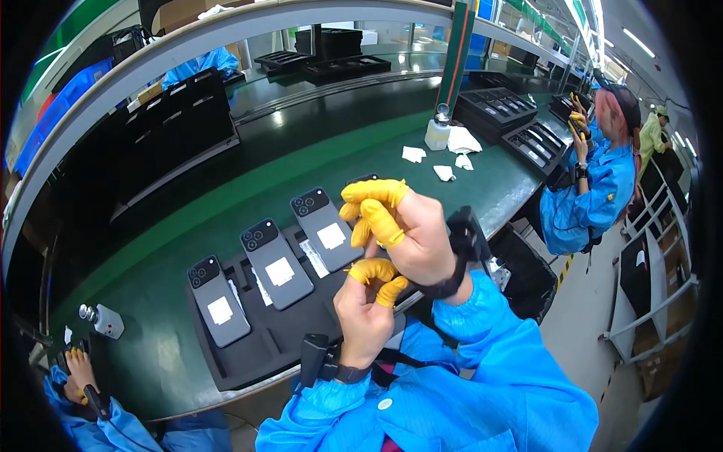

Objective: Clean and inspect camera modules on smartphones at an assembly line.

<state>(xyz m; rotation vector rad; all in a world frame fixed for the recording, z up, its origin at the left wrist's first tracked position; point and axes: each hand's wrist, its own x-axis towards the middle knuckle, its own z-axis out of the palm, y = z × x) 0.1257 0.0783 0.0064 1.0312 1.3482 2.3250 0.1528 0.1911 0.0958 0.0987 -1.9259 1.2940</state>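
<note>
My right hand [414, 233], with yellow finger cots on its fingers, is raised over the right part of a black foam tray [263, 358]. Its fingers are curled and pressed together. Just below it, my left hand [367, 316], also in yellow finger cots, is closed with thumb and forefinger close together. Whatever lies between the fingertips of either hand is too small or hidden to tell. Dark grey smartphones lie camera side up on the tray, each with a white label: one at the left [218, 301], one in the middle [276, 264], one nearest my hands [326, 228]. Another is mostly hidden behind my right hand.
A dispenser bottle [438, 134] stands by white wipes [444, 173] on the green bench; another bottle [103, 320] is at the left. Black trays [497, 109] are stacked far right. Co-workers sit at the right [595, 173] and lower left [79, 377]. A black bin [520, 279] is at right.
</note>
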